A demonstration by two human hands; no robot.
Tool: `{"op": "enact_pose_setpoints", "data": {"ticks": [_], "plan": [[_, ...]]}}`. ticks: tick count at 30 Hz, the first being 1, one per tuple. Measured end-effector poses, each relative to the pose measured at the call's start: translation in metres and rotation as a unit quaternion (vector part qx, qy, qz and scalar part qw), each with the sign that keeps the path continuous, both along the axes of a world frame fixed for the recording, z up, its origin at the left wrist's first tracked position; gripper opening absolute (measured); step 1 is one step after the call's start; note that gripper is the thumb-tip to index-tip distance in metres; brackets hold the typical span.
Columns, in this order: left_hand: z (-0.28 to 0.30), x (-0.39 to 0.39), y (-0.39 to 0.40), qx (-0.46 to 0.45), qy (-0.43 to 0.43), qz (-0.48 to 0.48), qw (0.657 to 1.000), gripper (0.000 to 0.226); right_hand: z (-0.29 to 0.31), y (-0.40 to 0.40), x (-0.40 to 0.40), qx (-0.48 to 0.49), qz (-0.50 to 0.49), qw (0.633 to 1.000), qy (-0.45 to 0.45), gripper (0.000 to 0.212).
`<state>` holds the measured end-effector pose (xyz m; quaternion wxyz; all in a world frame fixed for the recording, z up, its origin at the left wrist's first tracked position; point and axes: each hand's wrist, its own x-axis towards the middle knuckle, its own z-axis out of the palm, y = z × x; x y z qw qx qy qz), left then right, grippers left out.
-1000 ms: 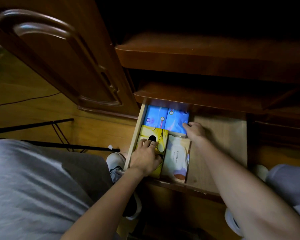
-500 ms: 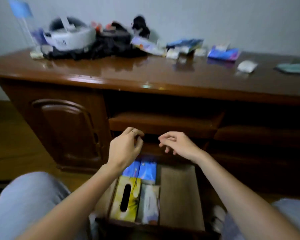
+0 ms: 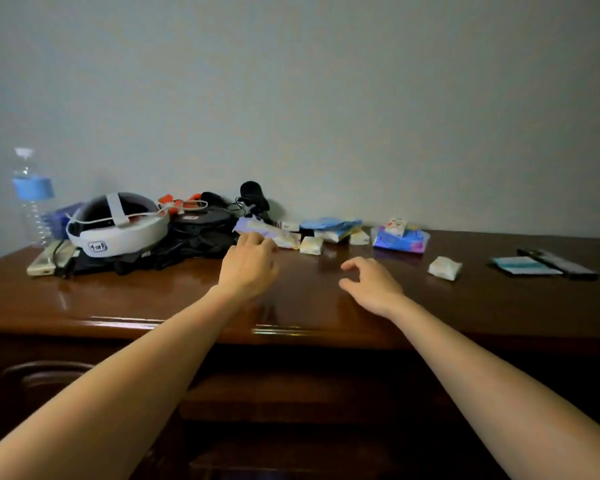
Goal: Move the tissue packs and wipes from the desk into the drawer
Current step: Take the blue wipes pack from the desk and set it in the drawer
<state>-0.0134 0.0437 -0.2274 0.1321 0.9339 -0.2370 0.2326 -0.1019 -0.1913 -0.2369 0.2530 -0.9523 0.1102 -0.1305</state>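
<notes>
Both my hands reach over the dark wooden desk [image 3: 153, 299]. My left hand [image 3: 248, 265] has its fingers at the near edge of a pale purple and yellow wipes pack [image 3: 271, 233], not closed on it. My right hand [image 3: 371, 282] hovers empty with fingers spread, short of the packs. Along the wall lie a small yellow tissue pack [image 3: 311, 245], a blue pack [image 3: 331, 227], a purple-blue pack [image 3: 400, 241] with a small white pack [image 3: 396, 226] on top, and a lone white pack [image 3: 444, 267] further right. The drawer is out of view.
A white headset [image 3: 116, 225] rests on a heap of black cables and gear [image 3: 194, 237] at the left. A water bottle [image 3: 32, 199] stands at the far left. A teal card [image 3: 522, 265] and a dark remote [image 3: 556, 263] lie at the right.
My view has swung up from the drawer to the desk top. Both hands have left the drawer and moved up over the desk toward the packs by the wall.
</notes>
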Motion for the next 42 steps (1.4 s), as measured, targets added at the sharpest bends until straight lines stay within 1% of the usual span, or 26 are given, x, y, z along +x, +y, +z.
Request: {"op": "enact_pose_setpoints", "data": {"ticks": [3,4,6,7,9,11,12,14,15,17,19,21,24,26,28,29,31,32,33,35,36,37,38,39,41,42], "plan": [[0.0,0.05,-0.015,0.121,-0.045,0.027,0.991,0.05,0.006,-0.004,0.051,-0.111,-0.041,0.993,-0.021,0.033],[0.002,0.068,-0.021,0.151,-0.061,0.03,0.986,0.05,0.011,-0.006,0.068,-0.159,-0.059,0.985,-0.034,0.03],[0.007,0.102,-0.033,0.22,-0.08,0.038,0.971,0.042,0.021,-0.014,0.104,-0.259,-0.075,0.962,-0.039,0.03],[0.008,0.119,-0.04,0.259,-0.072,0.043,0.962,0.039,0.024,-0.018,0.121,-0.296,-0.073,0.952,-0.028,0.031],[0.002,0.145,-0.051,0.316,-0.017,0.053,0.947,0.04,0.026,-0.025,0.154,-0.333,-0.069,0.94,0.017,0.038],[-0.01,0.16,-0.057,0.34,0.033,0.057,0.938,0.042,0.018,-0.028,0.176,-0.338,-0.07,0.936,0.067,0.045],[-0.016,0.164,-0.058,0.342,0.034,0.053,0.937,0.042,0.011,-0.028,0.181,-0.332,-0.073,0.937,0.079,0.048],[-0.022,0.168,-0.057,0.328,0.011,0.045,0.944,0.044,-0.003,-0.025,0.182,-0.306,-0.079,0.946,0.075,0.053],[-0.023,0.168,-0.056,0.322,-0.004,0.045,0.946,0.047,-0.009,-0.023,0.179,-0.29,-0.082,0.952,0.057,0.054],[-0.021,0.164,-0.05,0.297,-0.025,0.052,0.953,0.055,-0.008,-0.02,0.168,-0.258,-0.098,0.961,-0.004,0.057],[-0.017,0.153,-0.045,0.239,-0.042,0.056,0.968,0.063,0.005,-0.016,0.15,-0.23,-0.121,0.963,-0.072,0.065],[-0.01,0.132,-0.04,0.166,-0.086,0.056,0.981,0.068,0.021,-0.009,0.126,-0.211,-0.136,0.954,-0.163,0.066],[0.009,0.09,-0.032,0.015,-0.151,0.008,0.988,0.067,0.038,0.008,0.076,-0.188,-0.145,0.914,-0.329,0.056],[0.023,0.053,-0.027,-0.091,-0.197,-0.047,0.975,0.072,0.036,0.018,0.037,-0.161,-0.153,0.879,-0.422,0.046],[0.03,0.006,-0.022,-0.193,-0.191,-0.089,0.958,0.069,0.026,0.024,-0.001,-0.111,-0.148,0.844,-0.504,0.036],[0.027,-0.019,-0.019,-0.218,-0.174,-0.095,0.956,0.064,0.018,0.027,-0.021,-0.096,-0.134,0.826,-0.539,0.029],[0.01,-0.07,-0.016,-0.224,-0.152,-0.102,0.957,0.059,-0.004,0.037,-0.061,-0.098,-0.092,0.799,-0.586,0.02],[-0.002,-0.095,-0.016,-0.223,-0.141,-0.113,0.958,0.059,-0.017,0.043,-0.081,-0.095,-0.057,0.796,-0.595,0.021],[-0.015,-0.12,-0.017,-0.225,-0.136,-0.124,0.957,0.059,-0.031,0.05,-0.101,-0.07,-0.023,0.805,-0.589,0.028],[-0.044,-0.167,-0.015,-0.225,-0.15,-0.145,0.952,0.06,-0.065,0.062,-0.142,0.009,0.021,0.84,-0.542,0.047],[-0.059,-0.187,-0.014,-0.224,-0.151,-0.15,0.951,0.061,-0.082,0.066,-0.162,0.025,0.026,0.857,-0.515,0.05],[-0.073,-0.203,-0.012,-0.232,-0.137,-0.151,0.951,0.063,-0.099,0.068,-0.181,0.012,0.029,0.871,-0.49,0.05],[-0.088,-0.218,-0.009,-0.243,-0.116,-0.146,0.952,0.063,-0.118,0.067,-0.2,-0.034,0.034,0.884,-0.465,0.047],[-0.105,-0.232,-0.005,-0.248,-0.092,-0.143,0.954,0.062,-0.136,0.065,-0.217,-0.101,0.047,0.894,-0.435,0.044],[-0.144,-0.254,0.003,-0.21,-0.063,-0.154,0.963,0.055,-0.171,0.062,-0.245,-0.21,0.074,0.909,-0.353,0.043],[-0.167,-0.263,0.008,-0.178,-0.049,-0.153,0.971,0.051,-0.189,0.062,-0.255,-0.229,0.08,0.923,-0.299,0.046]]}}
